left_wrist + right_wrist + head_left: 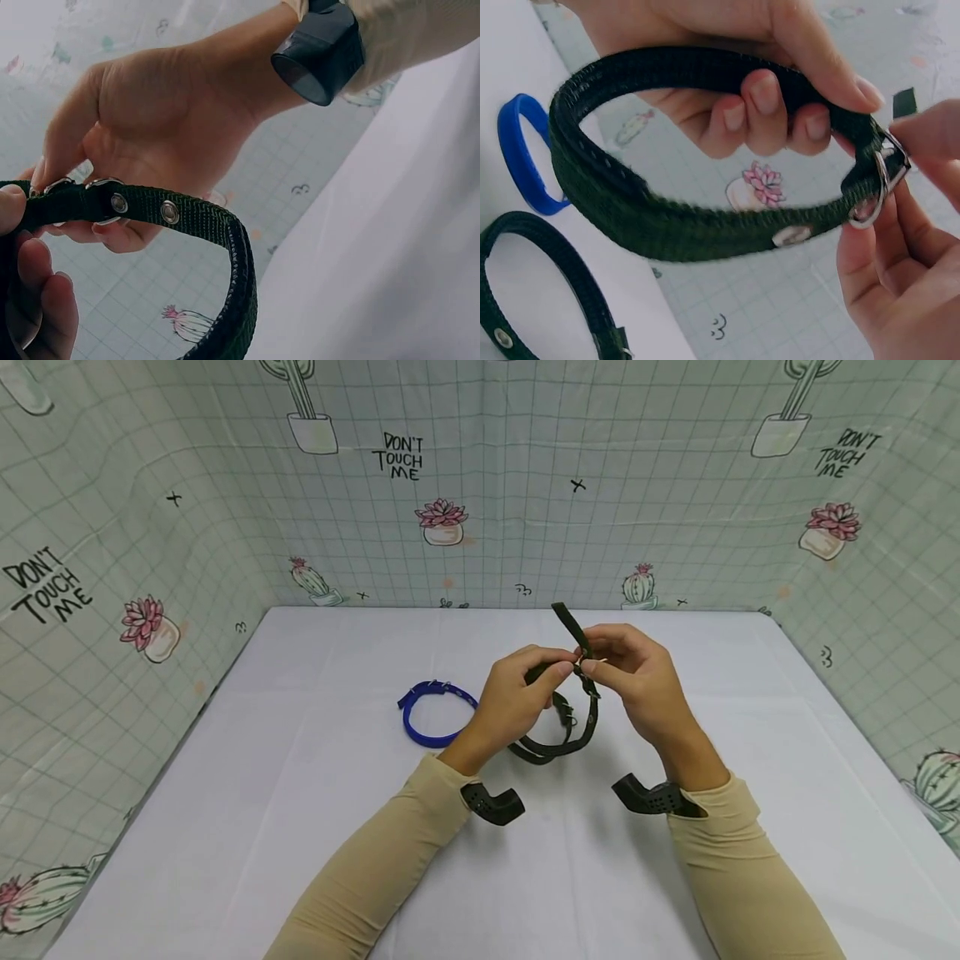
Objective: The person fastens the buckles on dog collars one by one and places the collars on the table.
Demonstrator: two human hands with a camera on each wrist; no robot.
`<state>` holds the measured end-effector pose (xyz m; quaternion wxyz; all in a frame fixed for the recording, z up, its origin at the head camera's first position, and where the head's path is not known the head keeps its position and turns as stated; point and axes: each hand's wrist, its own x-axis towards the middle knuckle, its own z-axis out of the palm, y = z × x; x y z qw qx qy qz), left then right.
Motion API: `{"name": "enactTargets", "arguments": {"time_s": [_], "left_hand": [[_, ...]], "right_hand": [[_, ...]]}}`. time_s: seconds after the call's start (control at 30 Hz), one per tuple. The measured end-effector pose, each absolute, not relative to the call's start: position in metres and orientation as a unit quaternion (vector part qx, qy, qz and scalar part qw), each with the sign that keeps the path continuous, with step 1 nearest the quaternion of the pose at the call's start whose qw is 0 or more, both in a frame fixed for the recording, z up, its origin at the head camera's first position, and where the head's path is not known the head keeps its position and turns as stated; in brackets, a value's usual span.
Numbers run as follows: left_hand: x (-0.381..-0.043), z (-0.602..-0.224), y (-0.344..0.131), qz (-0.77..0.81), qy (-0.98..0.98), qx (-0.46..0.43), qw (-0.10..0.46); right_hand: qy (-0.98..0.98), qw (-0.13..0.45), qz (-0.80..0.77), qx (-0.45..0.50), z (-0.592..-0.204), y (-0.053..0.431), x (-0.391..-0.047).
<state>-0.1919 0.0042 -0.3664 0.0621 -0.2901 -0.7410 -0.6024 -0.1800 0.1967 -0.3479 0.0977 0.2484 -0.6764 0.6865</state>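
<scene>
Between both hands, a dark green pet collar (592, 717) is held up in a loop above the table. My left hand (517, 697) grips one side of the band, with several fingers curled through the loop and the thumb (855, 90) along the strap near the buckle. My right hand (637, 681) pinches the strap at the metal buckle (896, 150). A D-ring (885, 199) hangs beside that buckle, and metal eyelets (170, 212) line the band. The strap's free end (570, 625) sticks up past the fingers.
A second dark green collar (551, 251) lies on the white table (315, 793) beneath the held one. A blue collar (422, 741) lies just left of it, partly behind my left hand. Printed cloth (510, 535) walls in the back and sides.
</scene>
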Motion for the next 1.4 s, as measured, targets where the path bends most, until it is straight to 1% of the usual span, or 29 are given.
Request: {"name": "enactTargets", "arguments": {"time_s": [0.47, 0.7, 1.13, 1.4], "left_hand": [[-0.191, -0.367, 0.007, -0.613, -0.734, -0.289, 0.049], [-0.191, -0.369, 0.007, -0.656, -0.699, -0.282, 0.037], [-0.194, -0.370, 0.003, -0.690, -0.657, -0.303, 0.000], [-0.196, -0.369, 0.000, -0.692, -0.654, -0.305, -0.007]], "right_hand": [[-0.694, 0.082, 0.669, 0.251, -0.347, 0.206, -0.180], [-0.704, 0.079, 0.660, 0.250, -0.348, 0.207, -0.181], [-0.785, 0.075, 0.556, 0.264, -0.346, 0.213, -0.182], [-0.785, 0.073, 0.561, 0.254, -0.350, 0.213, -0.183]]}}
